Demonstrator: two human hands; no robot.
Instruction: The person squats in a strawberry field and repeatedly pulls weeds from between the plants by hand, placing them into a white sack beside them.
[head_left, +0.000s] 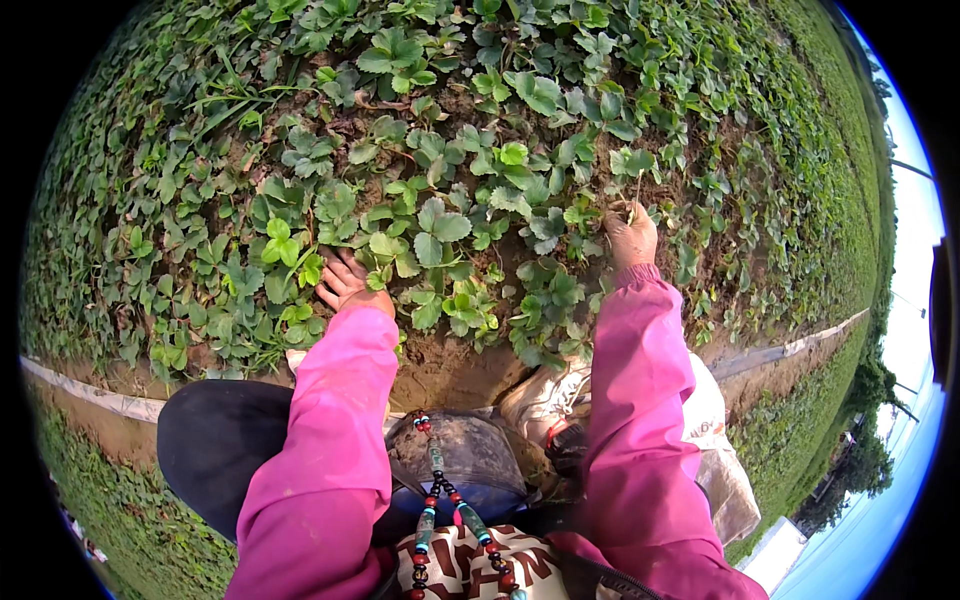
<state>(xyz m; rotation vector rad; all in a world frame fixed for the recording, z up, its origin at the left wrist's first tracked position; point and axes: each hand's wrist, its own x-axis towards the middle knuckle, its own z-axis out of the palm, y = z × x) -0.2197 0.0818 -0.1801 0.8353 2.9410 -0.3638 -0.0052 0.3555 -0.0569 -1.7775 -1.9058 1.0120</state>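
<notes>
Low strawberry plants (442, 229) with toothed green leaves cover the soil in front of me. My left hand (346, 281) rests among them at centre left, palm up or partly turned, fingers spread, with nothing visible in it. To the right, my right hand (631, 229) has its fingers closed on a thin plant stem (639, 184) that sticks up from the fist. Leaves and brown soil surround that hand. Both forearms are in pink sleeves.
Bare wet soil (450, 371) edges the bed by my feet. A muddy shoe (551, 397) stands beside a pale sack (724, 480) at the right. A light strip (787, 349) runs along the furrow. A beaded necklace (427, 525) hangs down in front of me.
</notes>
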